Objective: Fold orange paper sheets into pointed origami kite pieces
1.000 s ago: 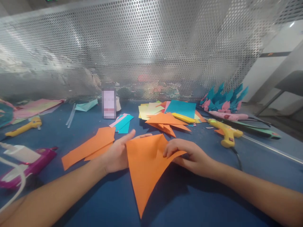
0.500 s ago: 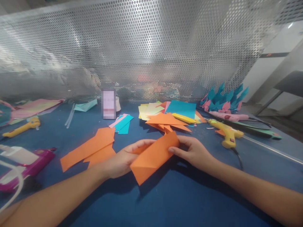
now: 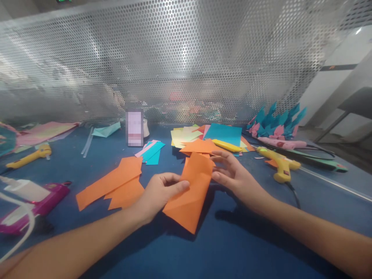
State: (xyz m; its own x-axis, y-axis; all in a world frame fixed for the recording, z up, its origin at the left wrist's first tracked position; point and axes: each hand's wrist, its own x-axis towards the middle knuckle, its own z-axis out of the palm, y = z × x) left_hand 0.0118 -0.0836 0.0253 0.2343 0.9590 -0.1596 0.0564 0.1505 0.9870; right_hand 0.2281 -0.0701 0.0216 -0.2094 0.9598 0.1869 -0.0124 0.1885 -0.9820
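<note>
My left hand [image 3: 160, 192] pinches a folded orange paper [image 3: 192, 192] by its left edge, thumb on top, and holds it just above the blue table [image 3: 226, 244]. The paper is a long folded strip running from near my body away toward the paper pile. My right hand [image 3: 232, 174] is beside the strip's far right edge with its fingers spread apart, touching or nearly touching the paper and holding nothing.
Folded orange pieces [image 3: 114, 184] lie to the left. A pile of coloured papers [image 3: 212, 139] sits behind, with a yellow glue gun [image 3: 279, 164] and a teal-pink paper craft [image 3: 276, 122] to the right. A magenta glue gun [image 3: 37, 201] lies left. A perforated metal screen [image 3: 174, 58] backs the table.
The large orange triangle was folded into a narrow strip. My left hand has taken it by the edge and turned it lengthwise; my right hand has let go and opened.
</note>
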